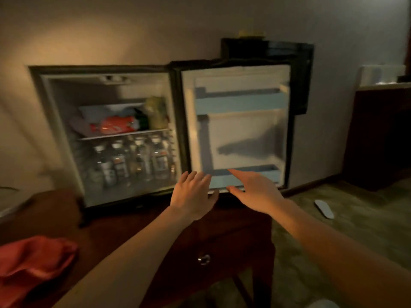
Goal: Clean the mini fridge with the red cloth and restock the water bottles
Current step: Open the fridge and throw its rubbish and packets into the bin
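The mini fridge stands on a dark wooden cabinet with its door swung wide to the right. Several water bottles stand on the lower shelf; packets and a jar fill the upper shelf. The door's blue racks hold nothing. My left hand is spread, fingers straight, in front of the door's bottom hinge-side corner. My right hand is stretched flat at the lower door rack, empty. The red cloth lies crumpled on the cabinet at the lower left.
The wooden cabinet has a drawer with a round metal knob. A white remote-like object lies on the carpet to the right. A dark cupboard stands at the far right. A black box sits behind the door.
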The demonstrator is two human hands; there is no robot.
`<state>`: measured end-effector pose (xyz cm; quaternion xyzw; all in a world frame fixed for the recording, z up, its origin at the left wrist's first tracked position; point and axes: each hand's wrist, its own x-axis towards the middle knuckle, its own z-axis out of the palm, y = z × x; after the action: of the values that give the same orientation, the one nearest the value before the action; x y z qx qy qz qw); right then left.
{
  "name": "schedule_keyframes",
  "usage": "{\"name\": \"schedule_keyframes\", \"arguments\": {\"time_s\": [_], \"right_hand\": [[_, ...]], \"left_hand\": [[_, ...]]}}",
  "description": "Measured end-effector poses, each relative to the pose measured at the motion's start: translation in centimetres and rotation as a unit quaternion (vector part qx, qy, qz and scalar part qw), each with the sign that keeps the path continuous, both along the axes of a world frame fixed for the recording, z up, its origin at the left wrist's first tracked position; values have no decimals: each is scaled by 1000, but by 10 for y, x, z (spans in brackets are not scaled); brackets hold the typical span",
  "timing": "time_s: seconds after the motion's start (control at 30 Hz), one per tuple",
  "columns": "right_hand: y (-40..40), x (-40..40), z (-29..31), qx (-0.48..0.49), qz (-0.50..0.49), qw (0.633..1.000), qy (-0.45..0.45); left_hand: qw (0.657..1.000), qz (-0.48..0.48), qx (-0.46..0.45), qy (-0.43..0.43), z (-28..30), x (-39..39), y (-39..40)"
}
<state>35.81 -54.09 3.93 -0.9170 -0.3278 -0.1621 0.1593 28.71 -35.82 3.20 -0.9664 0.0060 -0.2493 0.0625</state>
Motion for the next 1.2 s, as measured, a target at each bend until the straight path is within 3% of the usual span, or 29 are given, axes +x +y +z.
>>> {"name": "schedule_keyframes", "arguments": {"time_s": [0.47,0.77,0.93,1.2], "right_hand": [[204,-10,22,-4,145,989,31],[266,47,-5,-26,76,993,90],[291,71,-23,-24,96,987,125],[347,76,-41,96,78,976,180]], "left_hand": [[985,171,-13,-8,1,-71,199],[980,188,-63,17,-18,-34,257],[974,201,-96,38,-37,-12,275],[947,275,-167,-27,-51,-6,300]]}}
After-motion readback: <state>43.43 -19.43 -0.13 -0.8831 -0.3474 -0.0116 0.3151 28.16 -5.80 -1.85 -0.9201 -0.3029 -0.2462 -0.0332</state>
